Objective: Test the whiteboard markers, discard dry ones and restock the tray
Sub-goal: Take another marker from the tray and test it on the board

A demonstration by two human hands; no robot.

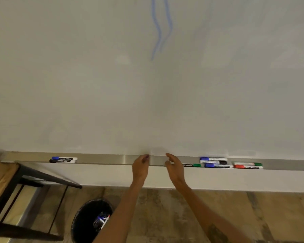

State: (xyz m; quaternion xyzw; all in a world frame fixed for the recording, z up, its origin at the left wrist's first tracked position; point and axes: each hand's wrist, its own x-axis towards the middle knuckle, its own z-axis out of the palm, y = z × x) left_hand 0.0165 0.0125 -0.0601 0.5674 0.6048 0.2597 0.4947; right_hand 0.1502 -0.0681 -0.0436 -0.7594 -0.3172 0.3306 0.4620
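Marker pair (64, 158) flat at tray (104, 159) left; marker cluster (218, 166) at right.

Office or classroom — wall whiteboard (95, 85), marker tray (112, 159), wastebasket (81, 223)

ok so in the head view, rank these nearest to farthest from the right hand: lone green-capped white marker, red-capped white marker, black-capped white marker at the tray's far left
1. Green-capped white marker: just right of the right hand, on the silver metal tray.
2. Red-capped white marker: further right along the tray.
3. Black-capped white marker: at the tray's far left end.
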